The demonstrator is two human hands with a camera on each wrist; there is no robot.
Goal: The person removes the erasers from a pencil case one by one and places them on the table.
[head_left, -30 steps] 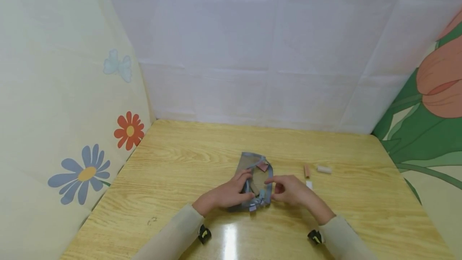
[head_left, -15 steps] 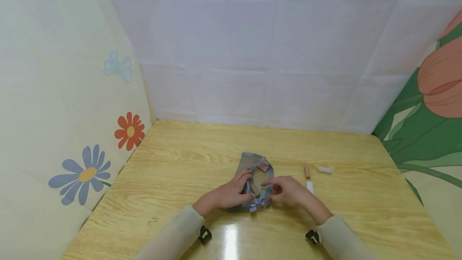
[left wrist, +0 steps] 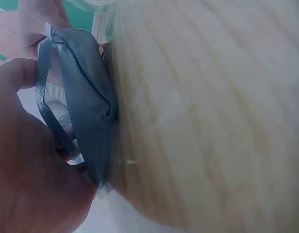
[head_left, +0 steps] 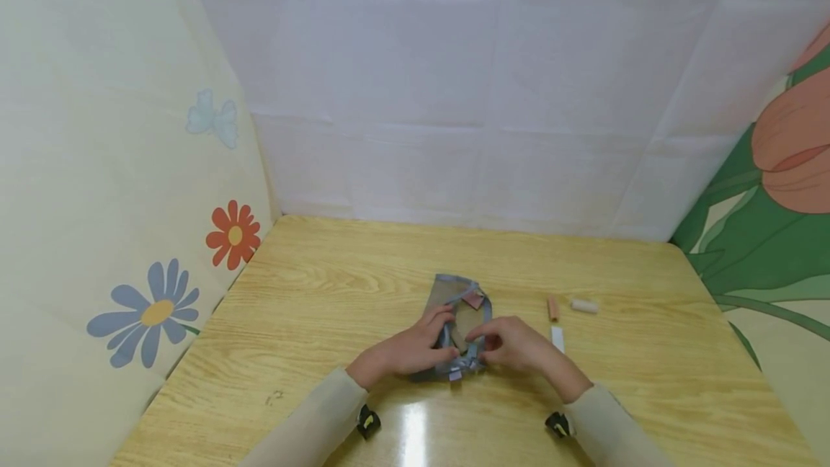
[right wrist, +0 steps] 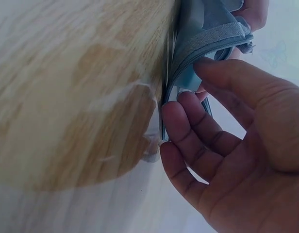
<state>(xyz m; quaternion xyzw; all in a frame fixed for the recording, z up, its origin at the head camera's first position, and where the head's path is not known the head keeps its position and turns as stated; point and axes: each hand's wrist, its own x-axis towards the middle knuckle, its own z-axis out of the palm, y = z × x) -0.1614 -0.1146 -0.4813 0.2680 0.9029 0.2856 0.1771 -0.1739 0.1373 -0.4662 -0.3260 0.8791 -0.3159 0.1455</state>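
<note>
A blue-grey mesh zip pouch (head_left: 436, 299) lies on the table with its mouth unzipped. My left hand (head_left: 405, 348) grips the near-left rim, fingers bent over it and thumb at the front. At the right rim, my right hand (head_left: 521, 344) pinches the pouch edge, its index finger over the opening. Through the mouth I see a pink piece (head_left: 474, 299) and a brownish piece (head_left: 458, 339). In the right wrist view, a light-blue piece (right wrist: 189, 80) shows just inside the zip by my right thumb. Whether that thumb also holds it is unclear.
Right of the pouch on the wood-grain table (head_left: 337, 272) lie an orange-brown stick (head_left: 552, 309), a whitish cylinder (head_left: 584, 306) and a white strip (head_left: 558, 339). A white sheet (head_left: 454, 92) stands behind the table; floral sheets flank both sides.
My right hand has shifted slightly left, its index finger further over the pouch mouth, uncovering more of the white strip. My left hand and the pouch have hardly moved.
</note>
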